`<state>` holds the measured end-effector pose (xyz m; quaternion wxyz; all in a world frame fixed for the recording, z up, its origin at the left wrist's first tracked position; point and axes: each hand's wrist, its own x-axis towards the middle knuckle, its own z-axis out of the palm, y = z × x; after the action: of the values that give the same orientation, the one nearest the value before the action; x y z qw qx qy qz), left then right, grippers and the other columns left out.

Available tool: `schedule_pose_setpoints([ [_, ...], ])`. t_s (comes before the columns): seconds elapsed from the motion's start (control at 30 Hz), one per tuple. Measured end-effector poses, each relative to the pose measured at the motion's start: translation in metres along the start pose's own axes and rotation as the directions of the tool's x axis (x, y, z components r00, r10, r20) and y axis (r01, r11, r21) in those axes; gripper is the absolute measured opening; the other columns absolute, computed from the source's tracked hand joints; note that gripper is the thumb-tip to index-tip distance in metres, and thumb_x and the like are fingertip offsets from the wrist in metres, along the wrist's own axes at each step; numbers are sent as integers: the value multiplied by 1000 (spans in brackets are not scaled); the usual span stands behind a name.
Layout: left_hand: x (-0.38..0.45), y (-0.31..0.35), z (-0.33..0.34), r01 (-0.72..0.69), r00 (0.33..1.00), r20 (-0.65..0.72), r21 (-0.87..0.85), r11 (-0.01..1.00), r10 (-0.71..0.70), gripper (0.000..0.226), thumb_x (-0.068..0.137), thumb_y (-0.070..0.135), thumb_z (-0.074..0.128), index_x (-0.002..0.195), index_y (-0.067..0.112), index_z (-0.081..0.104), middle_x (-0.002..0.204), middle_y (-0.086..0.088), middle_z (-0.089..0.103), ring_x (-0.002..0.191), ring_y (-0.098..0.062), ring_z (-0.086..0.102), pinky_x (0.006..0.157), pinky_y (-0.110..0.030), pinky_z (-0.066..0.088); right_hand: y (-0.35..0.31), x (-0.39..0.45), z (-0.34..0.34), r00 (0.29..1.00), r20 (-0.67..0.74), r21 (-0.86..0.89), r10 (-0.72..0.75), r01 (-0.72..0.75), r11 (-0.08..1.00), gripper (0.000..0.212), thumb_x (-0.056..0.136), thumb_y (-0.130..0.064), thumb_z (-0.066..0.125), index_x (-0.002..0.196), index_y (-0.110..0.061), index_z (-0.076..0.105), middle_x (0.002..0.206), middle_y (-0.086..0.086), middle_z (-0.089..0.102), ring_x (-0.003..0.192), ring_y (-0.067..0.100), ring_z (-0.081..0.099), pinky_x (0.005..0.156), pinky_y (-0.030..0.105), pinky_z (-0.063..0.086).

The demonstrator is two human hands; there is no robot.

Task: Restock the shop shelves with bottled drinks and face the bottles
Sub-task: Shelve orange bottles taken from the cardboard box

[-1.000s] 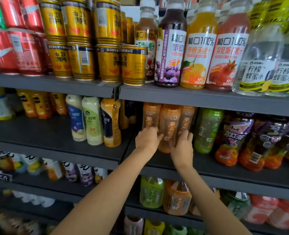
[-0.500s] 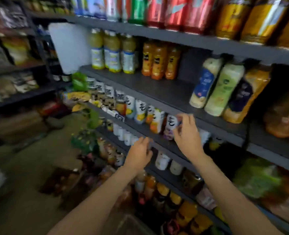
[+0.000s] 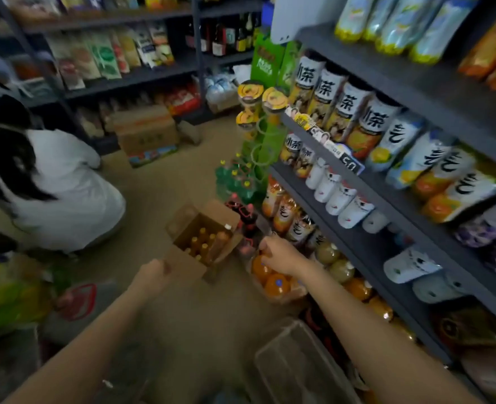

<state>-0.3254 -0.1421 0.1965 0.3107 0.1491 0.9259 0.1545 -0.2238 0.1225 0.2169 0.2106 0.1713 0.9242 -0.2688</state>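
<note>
An open cardboard box (image 3: 195, 259) stands on the floor with several orange-capped bottled drinks (image 3: 209, 243) upright inside. My left hand (image 3: 153, 276) hovers just left of the box, fingers loosely curled and holding nothing. My right hand (image 3: 276, 255) hangs to the right of the box, above a wrapped pack of orange drink bottles (image 3: 273, 282) on the floor; its fingers are loosely bent and nothing shows in them. The dark shelves (image 3: 366, 196) on the right carry rows of tea and juice bottles (image 3: 372, 126).
A person in white (image 3: 66, 191) crouches on the floor at the left. Dark cola bottles (image 3: 246, 220) and green bottles (image 3: 235, 182) stand by a green display rack (image 3: 263, 147). A clear plastic crate (image 3: 296, 365) sits near my feet. More cartons (image 3: 146, 132) stand at the back.
My view has swung from the shelf's orange bottles down and left to the floor. Both hands have left the shelf and dropped toward the open box.
</note>
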Motion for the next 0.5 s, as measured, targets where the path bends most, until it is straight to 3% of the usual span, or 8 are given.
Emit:
schedule_pose_setpoints([
  [0.1,21,-11,4,-1,997,73,-1,1000,1,26,95,17,47,117,6,57,120,-11,59,109,-20,57,85,-21,42,-6,45,23,995,93,-13,30,-29,999,31,90,-14,51,119,-2,51,122,13,49,114,28,47,85,31,38],
  [0.2,61,-11,-9,34,996,85,-121,992,-23,26,96,17,47,116,4,57,115,-13,61,106,-23,58,86,-26,43,-4,99,45,984,160,30,82,-88,996,13,88,-9,50,99,-3,52,98,11,53,104,34,53,72,32,38],
  [0.23,80,-8,-16,35,997,74,-152,988,-24,26,96,17,47,116,4,58,114,-13,62,105,-23,58,84,-26,43,-3,118,50,981,168,43,96,-105,994,14,87,-8,49,98,0,52,96,11,55,103,36,54,73,33,40],
  [0.33,144,-5,-30,-12,997,69,-150,989,23,23,94,11,49,115,7,57,112,-11,62,106,-22,57,84,-22,40,5,181,64,977,167,75,131,-145,987,33,88,-11,50,119,-2,55,120,16,56,113,35,53,92,37,45],
  [0.5,253,-9,-23,-3,982,191,-49,999,12,24,93,7,48,116,4,55,117,-13,57,113,-26,53,92,-27,40,25,303,91,969,177,32,172,-181,983,45,85,-23,46,127,-8,49,128,18,50,118,35,49,93,38,42],
])
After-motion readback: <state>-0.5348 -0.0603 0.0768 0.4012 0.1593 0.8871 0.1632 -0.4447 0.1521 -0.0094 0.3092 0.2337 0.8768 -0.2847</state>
